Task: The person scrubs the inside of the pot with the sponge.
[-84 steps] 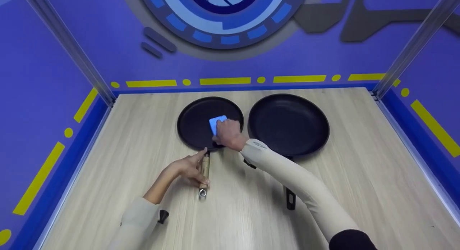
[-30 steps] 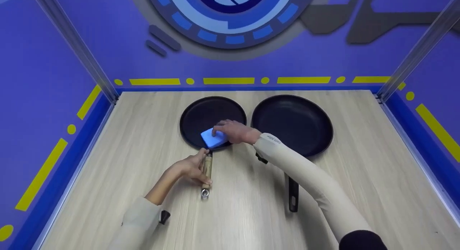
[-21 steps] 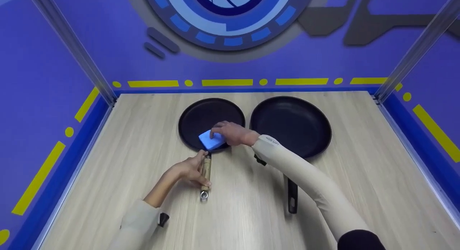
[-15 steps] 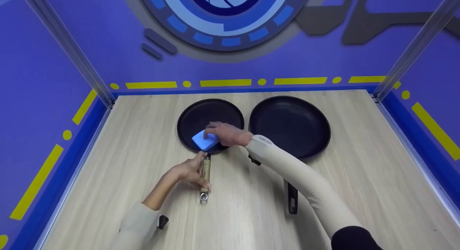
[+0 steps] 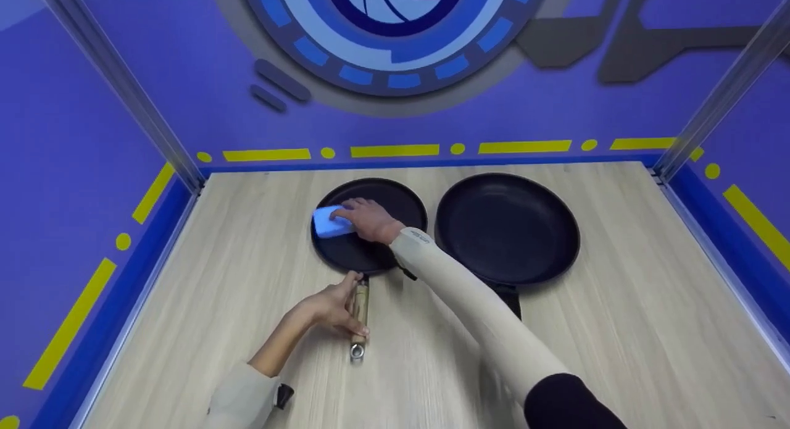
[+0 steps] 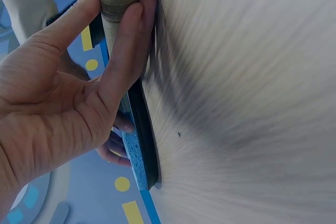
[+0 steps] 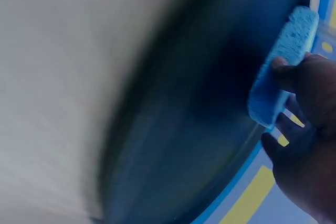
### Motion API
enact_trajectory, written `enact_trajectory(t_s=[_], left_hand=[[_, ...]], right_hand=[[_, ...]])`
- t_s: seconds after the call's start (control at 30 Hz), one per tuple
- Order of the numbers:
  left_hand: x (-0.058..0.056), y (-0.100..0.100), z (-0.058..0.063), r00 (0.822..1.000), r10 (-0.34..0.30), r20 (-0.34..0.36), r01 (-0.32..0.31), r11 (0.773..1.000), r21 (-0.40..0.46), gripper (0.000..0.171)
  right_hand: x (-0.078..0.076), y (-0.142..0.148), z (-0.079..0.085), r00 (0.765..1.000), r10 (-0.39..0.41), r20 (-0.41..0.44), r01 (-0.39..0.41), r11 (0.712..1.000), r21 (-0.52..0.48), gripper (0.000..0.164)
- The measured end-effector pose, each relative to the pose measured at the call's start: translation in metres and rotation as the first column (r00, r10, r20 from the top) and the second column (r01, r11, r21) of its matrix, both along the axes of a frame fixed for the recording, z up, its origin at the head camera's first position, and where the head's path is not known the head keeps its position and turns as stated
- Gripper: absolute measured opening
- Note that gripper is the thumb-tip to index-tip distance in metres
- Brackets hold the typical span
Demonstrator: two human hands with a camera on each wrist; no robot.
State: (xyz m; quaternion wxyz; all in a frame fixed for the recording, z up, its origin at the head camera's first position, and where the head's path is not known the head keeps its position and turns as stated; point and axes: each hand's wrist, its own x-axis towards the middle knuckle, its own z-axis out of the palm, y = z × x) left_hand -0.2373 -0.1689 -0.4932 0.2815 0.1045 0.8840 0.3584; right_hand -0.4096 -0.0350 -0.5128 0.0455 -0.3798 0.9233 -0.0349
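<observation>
A flat black pan (image 5: 370, 256) with a low rim lies at the back of the table, its wooden handle (image 5: 361, 308) pointing toward me. My left hand (image 5: 330, 305) grips that handle between thumb and fingers; the left wrist view shows the thumb on one side and fingers on the other. My right hand (image 5: 370, 219) holds a blue sponge (image 5: 330, 222) against the left part of the pan's surface. In the right wrist view the thumb presses on the sponge (image 7: 286, 61), a thick rectangular block.
To the right lies a larger, deeper black frying pan (image 5: 509, 231), its black handle partly hidden under my right forearm. The wooden table (image 5: 648, 330) is bounded by blue-purple panels (image 5: 395, 126) with yellow marks at the back and both sides.
The sponge went from the pan's middle down to its near edge, then up and left to its left rim. My left hand keeps its grip on the handle.
</observation>
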Motion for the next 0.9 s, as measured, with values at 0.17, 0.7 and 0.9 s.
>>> enact_trajectory(t_s=[0.17, 0.7, 0.9], left_hand=[[0.004, 0.002, -0.002, 1.0, 0.015, 0.008, -0.015, 1.0, 0.003, 0.107], [0.002, -0.002, 0.002, 0.999, 0.005, 0.032, -0.005, 1.0, -0.012, 0.109], [0.0, -0.001, 0.0, 0.999, -0.013, 0.048, 0.013, 1.0, 0.004, 0.108]], right_hand=[[-0.014, 0.006, -0.01, 0.975, -0.205, -0.088, 0.209, 0.977, 0.05, 0.051], [-0.006, 0.032, 0.01, 0.845, -0.511, -0.158, 0.533, 0.831, 0.158, 0.039], [0.01, 0.042, 0.013, 0.843, -0.518, -0.144, 0.538, 0.817, 0.209, 0.032]])
